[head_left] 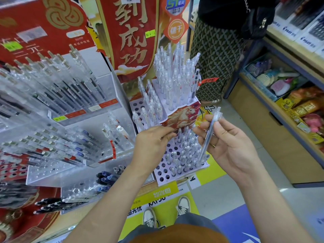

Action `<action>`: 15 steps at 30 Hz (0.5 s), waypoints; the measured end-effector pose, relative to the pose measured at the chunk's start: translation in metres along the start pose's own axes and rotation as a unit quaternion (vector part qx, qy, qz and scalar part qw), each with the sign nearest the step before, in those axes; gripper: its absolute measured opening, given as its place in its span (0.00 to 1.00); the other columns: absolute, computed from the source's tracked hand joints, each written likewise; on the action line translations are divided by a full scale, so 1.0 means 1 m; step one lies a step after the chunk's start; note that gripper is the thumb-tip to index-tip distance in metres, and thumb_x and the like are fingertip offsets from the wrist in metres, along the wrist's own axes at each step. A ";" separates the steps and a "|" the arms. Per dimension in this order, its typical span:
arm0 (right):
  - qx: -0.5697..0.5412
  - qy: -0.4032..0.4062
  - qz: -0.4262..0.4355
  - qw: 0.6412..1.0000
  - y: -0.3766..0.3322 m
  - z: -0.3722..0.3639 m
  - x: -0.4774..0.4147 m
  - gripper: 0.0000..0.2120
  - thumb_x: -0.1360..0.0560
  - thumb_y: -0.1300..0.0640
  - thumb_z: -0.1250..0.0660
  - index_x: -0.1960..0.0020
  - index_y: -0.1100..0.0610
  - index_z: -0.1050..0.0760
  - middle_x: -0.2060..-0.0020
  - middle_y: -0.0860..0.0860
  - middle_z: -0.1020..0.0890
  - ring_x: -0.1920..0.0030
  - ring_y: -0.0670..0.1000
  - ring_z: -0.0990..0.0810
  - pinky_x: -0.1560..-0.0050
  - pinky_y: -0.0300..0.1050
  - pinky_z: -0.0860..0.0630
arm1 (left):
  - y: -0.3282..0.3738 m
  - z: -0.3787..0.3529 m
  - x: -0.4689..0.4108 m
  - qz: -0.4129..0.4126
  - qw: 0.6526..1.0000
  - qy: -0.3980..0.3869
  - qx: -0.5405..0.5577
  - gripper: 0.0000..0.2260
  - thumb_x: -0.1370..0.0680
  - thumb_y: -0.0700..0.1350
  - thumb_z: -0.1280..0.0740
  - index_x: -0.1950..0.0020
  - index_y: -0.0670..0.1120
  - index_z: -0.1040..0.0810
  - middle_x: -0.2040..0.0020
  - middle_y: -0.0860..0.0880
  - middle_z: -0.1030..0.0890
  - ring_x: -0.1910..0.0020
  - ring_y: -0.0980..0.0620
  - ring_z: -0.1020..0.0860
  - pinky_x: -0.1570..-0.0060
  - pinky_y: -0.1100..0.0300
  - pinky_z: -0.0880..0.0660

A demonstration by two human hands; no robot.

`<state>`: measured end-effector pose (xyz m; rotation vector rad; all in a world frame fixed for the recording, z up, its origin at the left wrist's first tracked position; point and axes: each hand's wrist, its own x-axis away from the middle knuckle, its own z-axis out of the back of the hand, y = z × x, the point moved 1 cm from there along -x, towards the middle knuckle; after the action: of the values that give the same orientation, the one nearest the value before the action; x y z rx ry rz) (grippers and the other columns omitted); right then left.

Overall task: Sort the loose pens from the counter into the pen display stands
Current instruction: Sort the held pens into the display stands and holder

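Head view: a pen counter in a shop, seen from above, with both bare hands raised in front of a tiered stand.
Right hand [233, 146]: palm up at the right of the stand, with the thumb and fingers curled round a clear pen.
Clear pen [209, 134]: held slantwise in the right hand, with its cap end up near the horse panel and its tip low over the stand's front right corner.
Left hand [152, 141]: fingers curled, with the tips at the lower left edge of the horse panel. Whether they pinch anything cannot be told.
White stand [162, 172]: a stepped board of round holes. Many front holes on the left are open, and clear pens stand upright in the right part.
Horse panel [182, 116]: a printed card front between the lower and upper tiers.
Upper tier pens [175, 76]: a dense cluster of upright clear pens.
Acrylic stands [73, 109]: transparent racks left of the white stand, holding rows of slanted pens.
Loose dark pens [50, 204]: lying on the counter at the lower left, before the acrylic stands.
Blue-capped pens [105, 178]: a small bunch near the left forearm.
Red banner [129, 32]: behind the stands, with large gold characters.
Other person [213, 58]: in a patterned skirt, standing beyond the white stand.
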<state>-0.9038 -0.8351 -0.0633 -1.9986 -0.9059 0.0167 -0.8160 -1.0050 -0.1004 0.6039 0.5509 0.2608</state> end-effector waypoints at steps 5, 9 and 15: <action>0.062 0.019 0.021 0.998 -0.003 -0.002 0.002 0.12 0.39 0.56 0.27 0.56 0.55 0.17 0.61 0.55 0.14 0.57 0.54 0.14 0.60 0.42 0.20 | -0.003 0.000 -0.001 0.014 1.000 0.003 0.011 0.04 0.28 0.41 0.27 0.55 0.42 0.15 0.60 0.49 0.15 0.60 0.58 0.21 0.55 0.70 0.26; 0.099 0.034 0.034 0.994 -0.002 -0.002 0.002 0.16 0.40 0.54 0.25 0.55 0.57 0.24 0.68 0.53 0.17 0.69 0.51 0.17 0.66 0.39 0.22 | -0.004 -0.002 -0.002 0.027 0.999 0.009 0.019 0.05 0.28 0.41 0.28 0.54 0.42 0.15 0.60 0.49 0.15 0.61 0.57 0.20 0.55 0.68 0.25; 0.146 0.032 0.031 0.988 -0.001 0.002 0.001 0.19 0.35 0.50 0.28 0.50 0.57 0.26 0.68 0.54 0.19 0.74 0.51 0.26 0.70 0.39 0.27 | 0.001 -0.006 -0.002 0.016 1.000 0.013 0.004 0.06 0.28 0.42 0.29 0.54 0.42 0.15 0.59 0.48 0.15 0.60 0.55 0.19 0.55 0.68 0.26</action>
<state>-0.9041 -0.8333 -0.0633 -1.7430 -0.7531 0.1137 -0.8216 -1.0021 -0.1033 0.6173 0.5671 0.2974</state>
